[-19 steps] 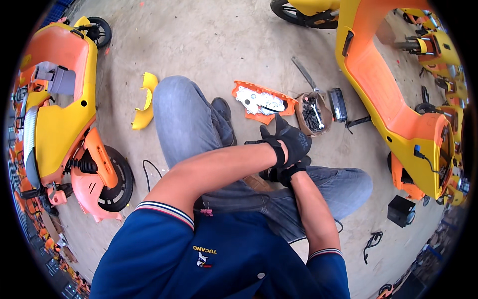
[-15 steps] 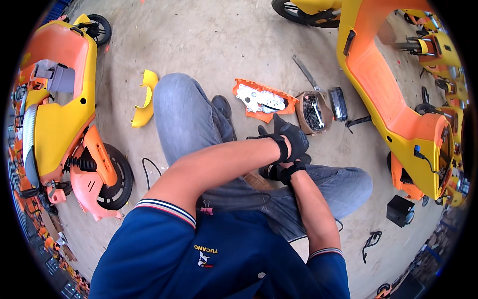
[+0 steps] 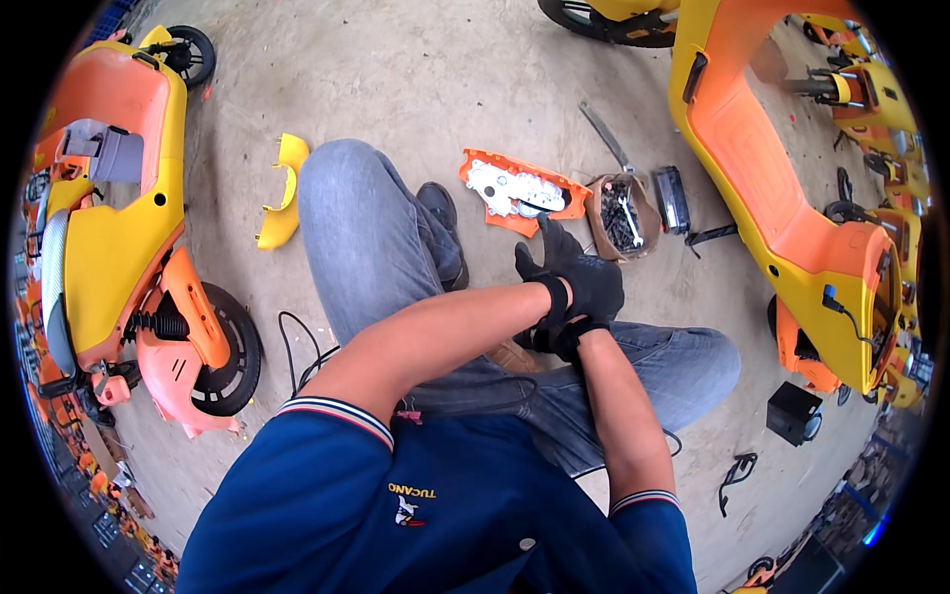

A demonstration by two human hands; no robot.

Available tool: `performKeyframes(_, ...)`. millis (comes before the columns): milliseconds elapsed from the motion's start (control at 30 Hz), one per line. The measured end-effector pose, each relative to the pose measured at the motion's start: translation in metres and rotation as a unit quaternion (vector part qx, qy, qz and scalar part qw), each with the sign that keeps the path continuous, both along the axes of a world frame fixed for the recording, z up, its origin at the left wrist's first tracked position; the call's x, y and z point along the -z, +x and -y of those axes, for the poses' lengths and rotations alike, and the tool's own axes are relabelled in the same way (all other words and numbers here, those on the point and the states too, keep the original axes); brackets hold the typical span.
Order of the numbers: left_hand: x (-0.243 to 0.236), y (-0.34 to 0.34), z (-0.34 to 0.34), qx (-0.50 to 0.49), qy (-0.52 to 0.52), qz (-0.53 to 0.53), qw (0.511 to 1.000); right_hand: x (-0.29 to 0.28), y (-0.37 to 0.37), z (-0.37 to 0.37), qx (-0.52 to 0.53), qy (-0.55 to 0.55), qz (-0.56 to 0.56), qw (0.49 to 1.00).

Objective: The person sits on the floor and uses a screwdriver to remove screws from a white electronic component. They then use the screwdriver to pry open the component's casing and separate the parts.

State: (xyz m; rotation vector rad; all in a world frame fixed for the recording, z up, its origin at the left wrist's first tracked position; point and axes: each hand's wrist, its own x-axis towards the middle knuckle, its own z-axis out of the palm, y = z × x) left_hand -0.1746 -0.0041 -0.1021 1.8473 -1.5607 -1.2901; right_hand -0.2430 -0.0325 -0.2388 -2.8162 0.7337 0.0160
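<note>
Both my hands wear black work gloves and meet above my folded legs, overlapping at the wrists. My left forearm crosses to the right, and my left hand [image 3: 561, 299] is pressed close against the other at the glove cuffs; its fingers are hidden. From the overlap my right hand [image 3: 572, 259] points up and left, as far as I can tell, with thumb and fingers apart and nothing between them. A dark strap circles each wrist. Just beyond lies an orange plastic cover [image 3: 521, 230] with a silvery-white mechanical part [image 3: 515, 190] in it.
Near the cover stand a brown bag of screws [image 3: 643, 243] holding a wrench [image 3: 631, 222], a long grey bar [image 3: 606, 136] and a black case [image 3: 672, 198]. Yellow-orange scooters stand left [image 3: 119, 267] and right [image 3: 757, 198]. A yellow curved panel [image 3: 280, 223] and black box [image 3: 792, 413] lie on the floor.
The gloved thumb and fingers above my wrists have spread and stretched out. The loose dark strap seen left of my hands no longer shows. The view has shifted slightly.
</note>
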Motion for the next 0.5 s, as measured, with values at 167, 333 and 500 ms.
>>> performKeyframes(167, -0.005, 0.001, 0.009, -0.011, 0.05, -0.092, 0.994, -0.04, 0.007, 0.005, 0.01, 0.076, 0.045, 0.996)
performKeyframes(333, -0.001, 0.019, 0.006, 0.031, 0.007, 0.177, 0.984, -0.064, 0.009, 0.013, 0.038, 0.048, 0.061, 0.996)
performKeyframes(500, 0.021, 0.042, 0.01, -0.027, -0.101, 0.15, 0.983, -0.053, 0.017, 0.043, 0.129, 0.188, 0.141, 0.963)
